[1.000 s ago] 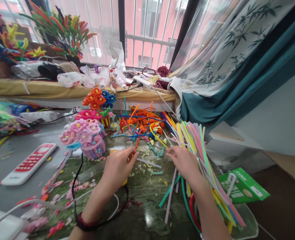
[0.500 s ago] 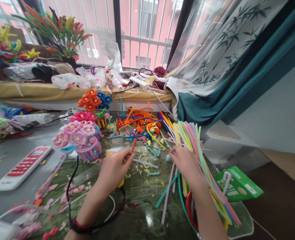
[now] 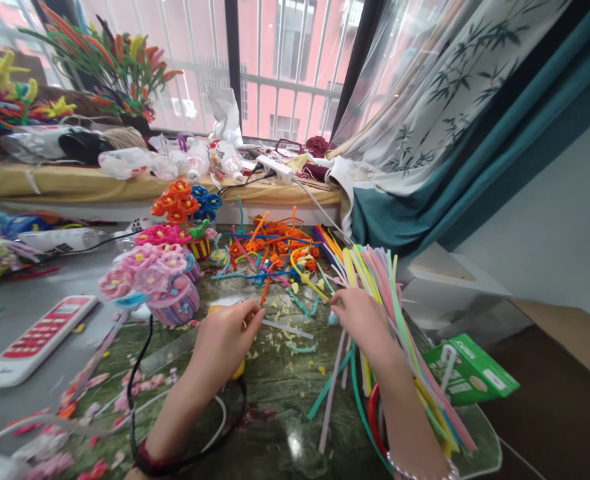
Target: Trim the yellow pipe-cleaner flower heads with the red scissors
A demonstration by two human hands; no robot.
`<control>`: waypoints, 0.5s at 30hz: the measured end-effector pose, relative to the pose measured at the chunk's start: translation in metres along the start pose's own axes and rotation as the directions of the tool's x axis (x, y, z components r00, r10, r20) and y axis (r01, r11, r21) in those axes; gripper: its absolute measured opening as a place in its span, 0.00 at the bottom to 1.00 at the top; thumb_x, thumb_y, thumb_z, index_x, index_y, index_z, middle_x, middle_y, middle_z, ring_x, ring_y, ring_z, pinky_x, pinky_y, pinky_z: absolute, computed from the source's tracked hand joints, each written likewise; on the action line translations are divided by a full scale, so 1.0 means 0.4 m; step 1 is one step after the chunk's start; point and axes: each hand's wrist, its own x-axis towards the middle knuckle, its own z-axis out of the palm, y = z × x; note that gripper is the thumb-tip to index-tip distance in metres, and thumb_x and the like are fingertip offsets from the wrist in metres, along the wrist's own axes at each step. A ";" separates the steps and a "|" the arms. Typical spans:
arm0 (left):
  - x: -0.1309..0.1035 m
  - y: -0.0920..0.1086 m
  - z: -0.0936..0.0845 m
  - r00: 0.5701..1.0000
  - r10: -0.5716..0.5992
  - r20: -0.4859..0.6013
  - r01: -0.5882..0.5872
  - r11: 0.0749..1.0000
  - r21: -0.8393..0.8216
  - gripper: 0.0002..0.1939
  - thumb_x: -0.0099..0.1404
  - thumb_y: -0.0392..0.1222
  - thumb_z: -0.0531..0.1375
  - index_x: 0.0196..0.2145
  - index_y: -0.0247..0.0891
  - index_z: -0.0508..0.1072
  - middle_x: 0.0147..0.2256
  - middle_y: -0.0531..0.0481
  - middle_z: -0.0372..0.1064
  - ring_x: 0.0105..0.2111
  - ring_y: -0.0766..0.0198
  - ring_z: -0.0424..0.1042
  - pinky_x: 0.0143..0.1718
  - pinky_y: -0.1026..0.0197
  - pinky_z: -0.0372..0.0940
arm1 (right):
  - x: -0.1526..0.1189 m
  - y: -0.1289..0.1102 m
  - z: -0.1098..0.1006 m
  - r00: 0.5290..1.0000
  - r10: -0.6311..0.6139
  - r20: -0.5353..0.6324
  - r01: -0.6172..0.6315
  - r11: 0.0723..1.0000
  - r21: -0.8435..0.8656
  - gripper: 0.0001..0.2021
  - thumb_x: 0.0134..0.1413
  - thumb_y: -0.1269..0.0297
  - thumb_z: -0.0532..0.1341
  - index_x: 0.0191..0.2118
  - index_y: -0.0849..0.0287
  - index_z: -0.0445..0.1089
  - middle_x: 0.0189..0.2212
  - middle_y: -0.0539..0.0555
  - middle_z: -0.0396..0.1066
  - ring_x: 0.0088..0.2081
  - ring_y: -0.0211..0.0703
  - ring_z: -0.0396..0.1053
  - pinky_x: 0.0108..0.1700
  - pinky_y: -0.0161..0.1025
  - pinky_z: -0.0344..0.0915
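Note:
My left hand [image 3: 229,335] is closed in a pinch above the table, and whatever lies between its fingertips is too small to make out. Partly hidden under it is a yellow tool [image 3: 239,370], with a black cord near the wrist. A pale translucent stick [image 3: 289,329] lies just right of those fingertips, and an orange stem [image 3: 265,291] just beyond them. My right hand [image 3: 363,319], its thumb and fingers also pinched together, is beside a bundle of pastel pipe cleaners [image 3: 389,287]. Near its fingertips shows a small light-blue piece [image 3: 333,319]; I cannot tell whether they touch it.
Fuzzy flower pots [image 3: 172,303] stand at left, beside a white-and-red remote [image 3: 37,340]. Orange flowers and loose stems [image 3: 279,247] are heaped at the back. A green box [image 3: 475,370] is at right. Plastic bottles and a power strip [image 3: 275,168] lie on the window ledge.
The view has shifted slightly, so most things appear a little further left. Both hands keep nearly the same pinched pose. More of the bracelet on the right wrist shows.

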 end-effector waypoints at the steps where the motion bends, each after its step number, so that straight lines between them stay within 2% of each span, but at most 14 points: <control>1: 0.000 -0.001 0.000 1.000 0.000 0.000 0.000 1.000 0.005 0.16 0.70 0.47 0.51 0.28 0.41 0.72 0.23 0.52 0.73 0.24 0.60 0.70 0.28 0.62 0.53 | 0.005 -0.002 0.007 1.000 -0.003 0.001 0.003 1.000 -0.004 0.08 0.59 0.66 0.62 0.41 0.53 0.78 0.37 0.54 0.80 0.41 0.49 0.77 0.34 0.37 0.60; 6: 0.004 -0.001 0.001 1.000 -0.004 -0.005 0.004 1.000 0.031 0.15 0.70 0.46 0.52 0.29 0.41 0.72 0.23 0.52 0.73 0.24 0.59 0.71 0.28 0.62 0.53 | 0.025 -0.009 0.042 0.999 -0.034 -0.020 0.034 0.999 -0.023 0.09 0.60 0.64 0.63 0.45 0.57 0.77 0.41 0.57 0.78 0.43 0.49 0.76 0.38 0.38 0.63; 11: 0.007 0.001 0.000 1.000 -0.003 0.004 0.003 0.999 0.044 0.15 0.70 0.46 0.51 0.29 0.41 0.73 0.23 0.52 0.73 0.25 0.59 0.71 0.28 0.62 0.52 | 0.033 -0.010 0.057 0.996 -0.069 -0.053 0.067 0.997 -0.039 0.07 0.61 0.65 0.62 0.40 0.61 0.77 0.44 0.60 0.75 0.46 0.49 0.74 0.44 0.39 0.64; 15: 0.004 -0.002 0.001 1.000 -0.007 0.013 0.006 0.999 0.051 0.15 0.70 0.46 0.52 0.29 0.41 0.73 0.24 0.52 0.74 0.25 0.60 0.71 0.28 0.62 0.53 | 0.030 -0.012 0.067 0.994 -0.087 -0.063 0.084 0.995 -0.048 0.07 0.63 0.65 0.61 0.38 0.62 0.75 0.43 0.57 0.76 0.46 0.47 0.73 0.49 0.43 0.65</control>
